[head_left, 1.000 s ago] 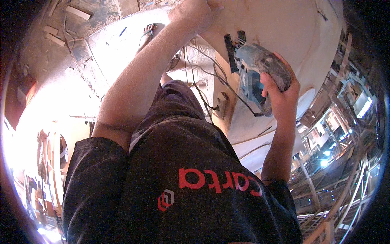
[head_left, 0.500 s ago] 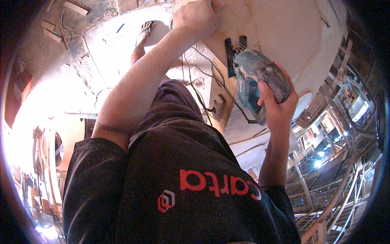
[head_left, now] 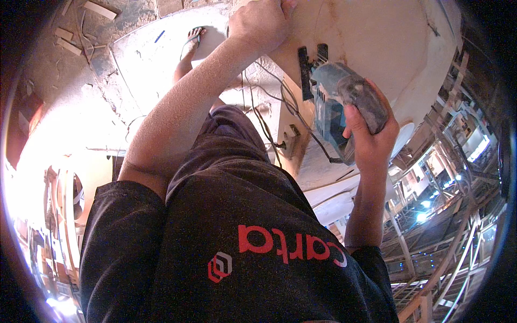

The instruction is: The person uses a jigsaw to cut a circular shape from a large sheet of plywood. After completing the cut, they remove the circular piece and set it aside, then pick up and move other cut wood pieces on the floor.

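Note:
In my right hand [head_left: 374, 121] is a blue jigsaw [head_left: 328, 116] with a dusty grey top grip; my fingers and thumb wrap around that grip. Its black base plate [head_left: 305, 72] rests at the edge of a large pale wooden panel [head_left: 388, 48]. The blade is hidden from view. My left hand [head_left: 261, 24] is curled on the panel's left edge near the top of the picture, and its fingertips are partly out of sight. A dark power cord [head_left: 318, 142] runs from the jigsaw's rear toward a wooden block below the panel.
A plug [head_left: 281, 145] sits at a socket block beside the panel. Further cables hang near my legs. A sandalled foot [head_left: 195, 36] stands on a white sheet [head_left: 145, 59] on the floor. Wood offcuts [head_left: 100, 10] lie at the upper left. Timber framing [head_left: 414, 242] fills the right side.
My right hand and the jigsaw have shifted very slightly, the base plate moving a little up along the panel. The left hand stays at the panel edge.

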Demonstrator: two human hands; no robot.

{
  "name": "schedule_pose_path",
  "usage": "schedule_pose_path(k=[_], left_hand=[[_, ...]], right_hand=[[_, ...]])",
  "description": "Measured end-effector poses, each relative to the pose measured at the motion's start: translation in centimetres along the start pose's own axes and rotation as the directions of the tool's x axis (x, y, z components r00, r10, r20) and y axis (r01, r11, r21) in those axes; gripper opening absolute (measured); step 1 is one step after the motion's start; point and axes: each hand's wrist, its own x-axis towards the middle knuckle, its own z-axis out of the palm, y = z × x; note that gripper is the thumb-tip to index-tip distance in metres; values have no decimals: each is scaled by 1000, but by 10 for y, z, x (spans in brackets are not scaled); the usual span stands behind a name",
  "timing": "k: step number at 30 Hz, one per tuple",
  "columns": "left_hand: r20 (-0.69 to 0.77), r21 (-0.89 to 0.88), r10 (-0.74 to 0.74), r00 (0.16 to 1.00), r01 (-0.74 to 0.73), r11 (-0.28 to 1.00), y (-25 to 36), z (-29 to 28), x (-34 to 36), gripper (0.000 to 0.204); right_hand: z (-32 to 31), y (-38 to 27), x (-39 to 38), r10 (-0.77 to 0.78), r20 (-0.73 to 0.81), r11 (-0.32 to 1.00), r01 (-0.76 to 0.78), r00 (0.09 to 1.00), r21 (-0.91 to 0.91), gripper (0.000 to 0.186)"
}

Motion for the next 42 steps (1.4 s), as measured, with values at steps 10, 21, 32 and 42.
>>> schedule_pose_path(k=[10, 21, 32, 42], left_hand=[[8, 36, 7, 1000, -7, 999, 0, 2, 2, 49], [3, 0, 9, 1000, -9, 1000, 1, -2, -1, 48], [23, 9, -7, 1000, 7, 1000, 2, -2, 3, 48], [54, -13, -8, 998, 9, 1000, 2, -3, 4, 50]], right_hand=[[-1, -1, 5, 21, -3, 999, -21, 1000, 42, 53], [0, -5, 10, 34, -8, 996, -33, 999, 84, 54], [2, -11, 15, 8, -25, 996, -6, 1000, 87, 51], [4, -16, 18, 34, -56, 996, -29, 998, 82, 52]])
